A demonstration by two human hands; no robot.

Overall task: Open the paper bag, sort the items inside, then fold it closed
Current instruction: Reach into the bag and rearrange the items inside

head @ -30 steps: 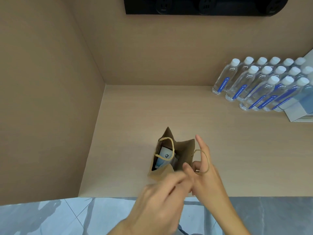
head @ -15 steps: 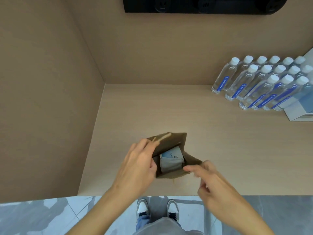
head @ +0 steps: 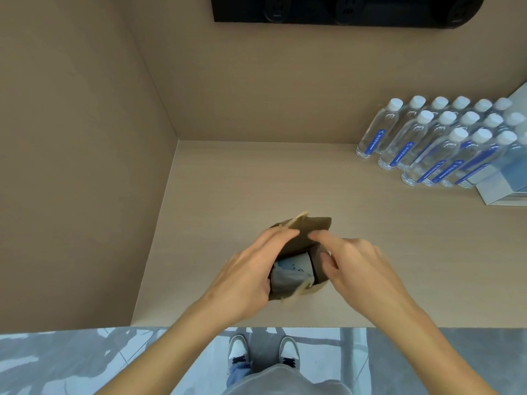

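Note:
A small brown paper bag (head: 306, 232) with twine handles stands on the beige shelf (head: 370, 252), its mouth spread wide. Inside it I see a white and light-blue packet (head: 293, 265) and a grey pouch (head: 285, 280). My left hand (head: 251, 276) grips the bag's left rim, thumb inside the opening. My right hand (head: 356, 266) holds the right rim, with the forefinger stretched across the far flap. The bag's lower part is hidden behind my hands.
Several clear water bottles (head: 439, 143) with blue labels stand in rows at the back right, beside a white and blue box (head: 504, 183). Beige walls close the alcove at the left and the back. A black socket strip (head: 342, 10) hangs above. The shelf's front edge lies just below the bag.
My left hand has come from in front of the bag to its left rim, my right hand from the handle to the right rim. The mouth of the bag has been pulled wider.

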